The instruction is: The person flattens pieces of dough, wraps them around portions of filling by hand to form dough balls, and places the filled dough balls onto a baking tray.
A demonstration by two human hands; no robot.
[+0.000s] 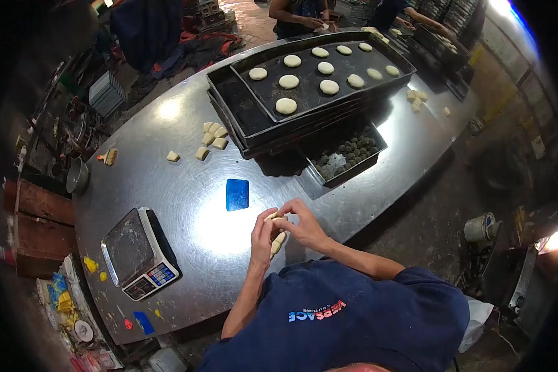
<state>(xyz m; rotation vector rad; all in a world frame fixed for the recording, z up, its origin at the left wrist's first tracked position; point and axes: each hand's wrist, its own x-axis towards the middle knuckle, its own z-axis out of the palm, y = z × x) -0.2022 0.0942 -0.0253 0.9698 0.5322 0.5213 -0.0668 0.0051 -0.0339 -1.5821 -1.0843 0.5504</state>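
Hands, two: the left hand and the right hand, raised above the near side of the counter. The fingers of both are bent inward and gripping one dough piece, held between them and partly covered.

Loose dough, beside the left hand: we count at least two pale lumps, partly hidden by it.

Scraper, blue, flat: one, lying just beyond the hands. A second blue flat item lies at the counter's near left corner, next to one small red item.

Scale, digital, with keypad: one, left of the hands.

Dough blocks, far left: we count six in a group and one single block apart from it.

Brush-like tool: one. Metal bowl: one, at the left edge.

Black tray, topmost of a stack: one, bearing twelve flattened dough rounds. We cannot tell how many trays lie beneath.

Black pan: one, in front of the stack, filled with dark round lumps, too many and too small to count.

Dough at the far right: one cluster, number unclear, and one single bit.

Other people: two, across the counter.
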